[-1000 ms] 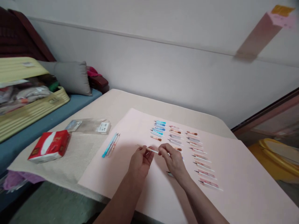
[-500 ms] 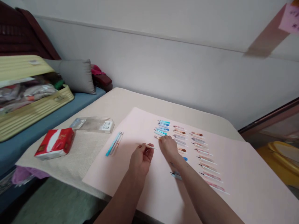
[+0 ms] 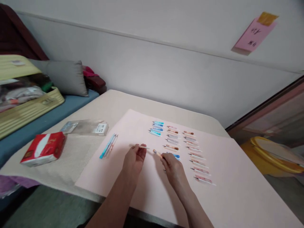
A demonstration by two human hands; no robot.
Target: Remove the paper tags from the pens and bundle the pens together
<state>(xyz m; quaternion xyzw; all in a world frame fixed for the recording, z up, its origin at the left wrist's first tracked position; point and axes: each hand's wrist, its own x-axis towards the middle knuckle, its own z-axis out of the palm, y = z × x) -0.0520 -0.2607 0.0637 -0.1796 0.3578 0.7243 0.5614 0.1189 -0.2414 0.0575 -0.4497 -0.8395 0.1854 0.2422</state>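
My left hand (image 3: 134, 160) pinches a thin pale pencil (image 3: 144, 147) above the pink sheet (image 3: 99, 172). The pencil lies nearly level, its narrow end pointing right. My right hand (image 3: 174, 167) grips a short orange-and-brown piece that looks like a pencil cap (image 3: 157, 153), close to the pencil's end but apart from it. Just beyond my right hand lie columns of pencils and caps: blue ones (image 3: 155, 133), brown and grey ones (image 3: 172, 147), and pinkish ones (image 3: 201, 171). Left of my left hand is a small bundle of pencils with a blue cap (image 3: 107, 147).
A red tissue pack (image 3: 45, 147) and clear plastic packaging (image 3: 85, 127) lie on the table's left part. Beyond stand a pale yellow case (image 3: 30, 98) and a grey cushion (image 3: 64, 76). A yellow bin (image 3: 263, 155) is at right; a pink note (image 3: 255, 34) hangs on the wall.
My right hand has come back from the columns with the orange-brown cap, now turned towards the pencil. My left hand still holds the pencil. The view has swung right.
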